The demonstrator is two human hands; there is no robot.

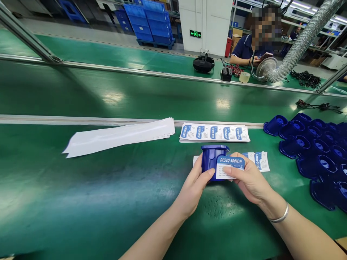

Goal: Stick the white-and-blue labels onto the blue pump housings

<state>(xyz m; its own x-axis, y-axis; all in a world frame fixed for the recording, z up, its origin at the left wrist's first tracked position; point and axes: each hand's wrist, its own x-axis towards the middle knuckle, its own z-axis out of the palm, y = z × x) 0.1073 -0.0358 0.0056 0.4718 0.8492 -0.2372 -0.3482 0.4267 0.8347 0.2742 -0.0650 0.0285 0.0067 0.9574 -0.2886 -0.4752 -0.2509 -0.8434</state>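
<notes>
My left hand (193,186) is closed around a dark blue plastic housing (210,159), its flanged rim upward. Between the thumb and fingers of my right hand (248,178) is a blue and white label (230,162) printed "DC52Q-5000L/H". The label lies across the right side of the housing's front; whether it is stuck down I cannot tell. Behind both hands, partly covered by them, a label strip (261,161) rests on the green table. A stack of label sheets (214,133) sits just beyond.
White backing strips (121,137) lie to the left of the label stack. Several blue housings (316,166) crowd the right side. A metal rail (108,120) crosses behind. Past the frame, a person (241,50) sits near a flexible duct (303,47). Dark cables (318,105) lie at far right.
</notes>
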